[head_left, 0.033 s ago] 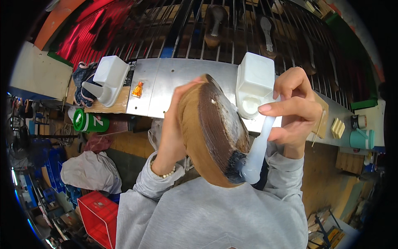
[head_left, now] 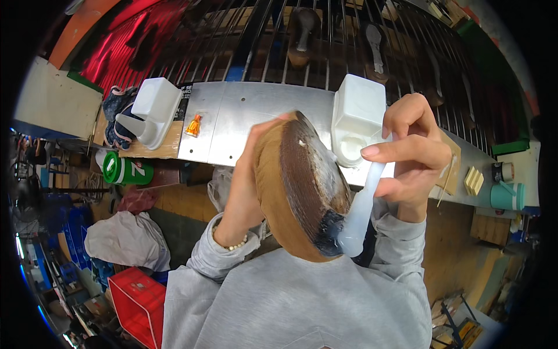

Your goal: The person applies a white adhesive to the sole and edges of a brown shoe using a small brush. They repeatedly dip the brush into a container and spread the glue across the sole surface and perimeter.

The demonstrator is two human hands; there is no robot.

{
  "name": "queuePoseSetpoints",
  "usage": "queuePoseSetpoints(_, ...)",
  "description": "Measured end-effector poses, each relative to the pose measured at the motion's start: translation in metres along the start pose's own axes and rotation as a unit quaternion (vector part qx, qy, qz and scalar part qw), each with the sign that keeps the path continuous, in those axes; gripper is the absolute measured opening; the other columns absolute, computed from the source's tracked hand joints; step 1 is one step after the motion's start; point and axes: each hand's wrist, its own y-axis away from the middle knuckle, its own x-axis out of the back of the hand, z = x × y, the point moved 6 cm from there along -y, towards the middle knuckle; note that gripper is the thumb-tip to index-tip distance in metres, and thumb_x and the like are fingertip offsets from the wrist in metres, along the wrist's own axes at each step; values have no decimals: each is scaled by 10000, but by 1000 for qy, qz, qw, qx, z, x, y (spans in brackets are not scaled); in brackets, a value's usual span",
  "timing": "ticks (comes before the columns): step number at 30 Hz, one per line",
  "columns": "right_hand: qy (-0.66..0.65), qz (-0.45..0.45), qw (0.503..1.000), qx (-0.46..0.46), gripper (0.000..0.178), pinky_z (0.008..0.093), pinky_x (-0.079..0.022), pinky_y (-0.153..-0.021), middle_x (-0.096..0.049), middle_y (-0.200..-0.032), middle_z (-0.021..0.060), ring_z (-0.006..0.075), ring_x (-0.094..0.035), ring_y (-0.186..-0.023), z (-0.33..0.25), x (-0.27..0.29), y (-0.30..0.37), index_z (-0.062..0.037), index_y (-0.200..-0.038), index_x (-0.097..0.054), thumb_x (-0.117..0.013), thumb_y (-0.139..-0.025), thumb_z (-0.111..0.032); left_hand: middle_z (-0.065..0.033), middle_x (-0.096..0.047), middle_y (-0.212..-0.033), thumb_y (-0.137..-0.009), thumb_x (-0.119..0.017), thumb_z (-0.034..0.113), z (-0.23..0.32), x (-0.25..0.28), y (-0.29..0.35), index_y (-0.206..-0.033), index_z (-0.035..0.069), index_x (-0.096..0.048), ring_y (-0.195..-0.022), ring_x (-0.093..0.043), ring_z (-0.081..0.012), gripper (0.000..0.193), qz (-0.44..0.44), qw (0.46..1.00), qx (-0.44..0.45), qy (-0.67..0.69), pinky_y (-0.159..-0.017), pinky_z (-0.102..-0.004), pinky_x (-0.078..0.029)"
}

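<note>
My left hand is wrapped around the far-left side of a tan suede shoe, holding it tilted with its underside turned to the right. That underside is dark brown at the border, with a whitish, patchy middle. Pinched between the thumb and fingers of my right hand is a brush with a translucent white handle. Its dark bristles press against the lower end of the shoe's underside. Just beyond the shoe stands a white plastic pot with a round open cup at its front.
A second white pot with a cone-shaped piece stands left on the metal bench, near a small orange packet. Behind runs a roller conveyor carrying dark shoes. A green cup, a red crate and a teal mug are around.
The shoe in my left hand has shifted slightly to the right and tilted a little. My right hand and the brush have barely moved.
</note>
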Motion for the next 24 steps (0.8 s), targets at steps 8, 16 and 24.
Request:
queuePoseSetpoints(8,-23,-31,999,28,508,251,-294,-581,-460,-774,-32,113,-449,-686,10,-13,-17,-159,-862,-839,-967,-414,-363,-126,-511,-1403,-844,-807,211,-57,-35,9,-1470,51,-391,-1264,-552,-252,769,-139,962,-25,235,-1047,-388,-493)
queuePoseSetpoints(16,-47,-80,995,20,471,260,-306,-580,-464,-777,-29,116,-463,-708,13,-8,-15,-146,-851,-837,-970,-433,-316,-138,-488,-1426,-852,-793,267,-52,-46,26,-1489,68,-375,-1291,-525,-293,787,-191,926,-7,326,-1055,-435,-482)
queuePoseSetpoints(24,-33,-118,983,-135,349,275,-349,-633,-465,-814,-14,123,-477,-759,31,-5,-2,-82,-842,-815,-956,-558,-228,-151,-465,-1449,-860,-778,323,-30,-34,33,-1507,86,-360,-1317,-498,-333,806,-179,926,-22,330,-1064,-482,-472)
